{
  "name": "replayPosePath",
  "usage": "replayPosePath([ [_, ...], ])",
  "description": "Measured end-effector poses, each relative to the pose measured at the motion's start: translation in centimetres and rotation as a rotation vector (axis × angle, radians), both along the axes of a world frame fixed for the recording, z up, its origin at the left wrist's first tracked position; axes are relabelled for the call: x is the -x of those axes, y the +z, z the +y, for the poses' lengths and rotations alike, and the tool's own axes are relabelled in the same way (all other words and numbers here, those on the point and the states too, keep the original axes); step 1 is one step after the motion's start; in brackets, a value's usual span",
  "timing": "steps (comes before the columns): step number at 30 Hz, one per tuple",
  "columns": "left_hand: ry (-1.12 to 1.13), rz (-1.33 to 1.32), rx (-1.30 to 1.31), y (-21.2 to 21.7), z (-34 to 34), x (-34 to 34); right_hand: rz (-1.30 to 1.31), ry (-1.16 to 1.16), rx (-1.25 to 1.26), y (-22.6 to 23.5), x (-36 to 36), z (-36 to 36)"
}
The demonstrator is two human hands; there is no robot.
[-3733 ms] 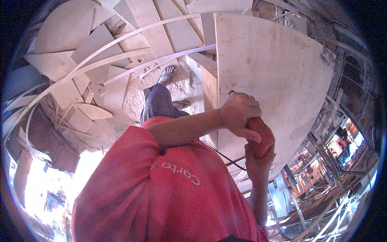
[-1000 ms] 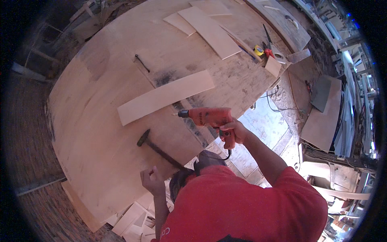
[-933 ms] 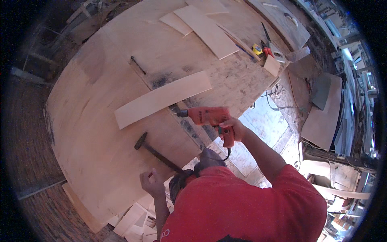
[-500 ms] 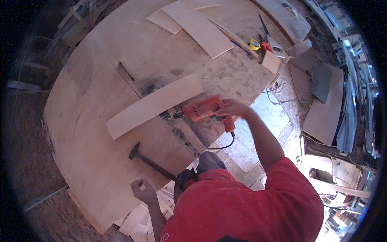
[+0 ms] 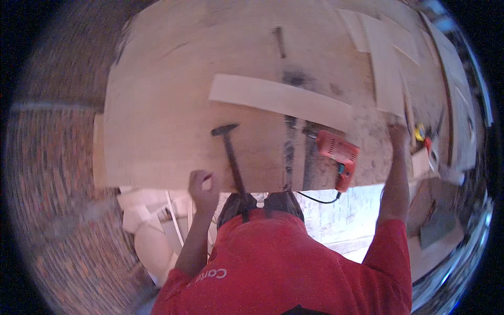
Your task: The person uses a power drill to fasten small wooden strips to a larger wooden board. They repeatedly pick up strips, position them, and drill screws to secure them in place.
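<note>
My left hand (image 5: pixel 203 190) is raised over the near edge of the wooden table, left of a hammer (image 5: pixel 235 163). Its thumb and fingers come together in a pinch; a small dark bit shows at the fingertips, too small to name. The hammer lies with its head on the table and its handle toward my body. My right hand (image 5: pixel 397 134) reaches out to the right, at the near end of a long pale board (image 5: pixel 385 79). Motion smears its fingers. An orange electric drill (image 5: pixel 338 152) rests on the table, touched by neither hand, beside a pale wooden strip (image 5: pixel 278 98).
The wide wooden table (image 5: pixel 163 121) fills the middle. At its right lie a yellow tape measure (image 5: pixel 419 132) and a red-handled tool (image 5: pixel 428 143). A dark slim tool (image 5: pixel 279 42) lies farther back. Wood offcuts (image 5: pixel 152 244) are heaped below the near left edge.
My right hand has let go of the drill and moved right to the board. The drill now lies on the table. The view has turned, and my left hand stays pinched.
</note>
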State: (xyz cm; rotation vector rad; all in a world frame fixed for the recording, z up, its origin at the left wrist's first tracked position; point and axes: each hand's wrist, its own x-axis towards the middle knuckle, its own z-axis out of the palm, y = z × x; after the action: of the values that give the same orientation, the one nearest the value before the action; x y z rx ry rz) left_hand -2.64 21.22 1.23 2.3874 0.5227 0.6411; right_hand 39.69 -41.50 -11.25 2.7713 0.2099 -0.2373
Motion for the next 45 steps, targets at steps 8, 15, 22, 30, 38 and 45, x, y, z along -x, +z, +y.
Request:
replayPosePath([
  [8,0.076,0.130,0.698,0.5,-4.8,-1.4,0.138,-0.048,-1.061,1.9,8.9,13.8],
  [15,-0.198,0.297,1.333,0.9,-5.2,-2.5,1.046,-0.158,-1.604,12.0,29.1,37.6],
  [22,-0.242,0.462,1.383,0.4,0.9,0.0,1.266,-0.389,-1.676,12.4,32.6,43.6],
  [30,-0.187,0.431,1.204,-1.3,7.2,0.7,0.069,0.356,-0.945,9.4,16.9,45.9],
  [38,0.099,0.157,0.878,-1.2,15.3,-1.3,0.293,0.380,-0.435,10.5,7.5,44.4],
  [45,0.271,-0.014,0.707,-0.1,18.1,-1.8,0.358,0.030,-1.152,10.1,13.7,40.0],
])
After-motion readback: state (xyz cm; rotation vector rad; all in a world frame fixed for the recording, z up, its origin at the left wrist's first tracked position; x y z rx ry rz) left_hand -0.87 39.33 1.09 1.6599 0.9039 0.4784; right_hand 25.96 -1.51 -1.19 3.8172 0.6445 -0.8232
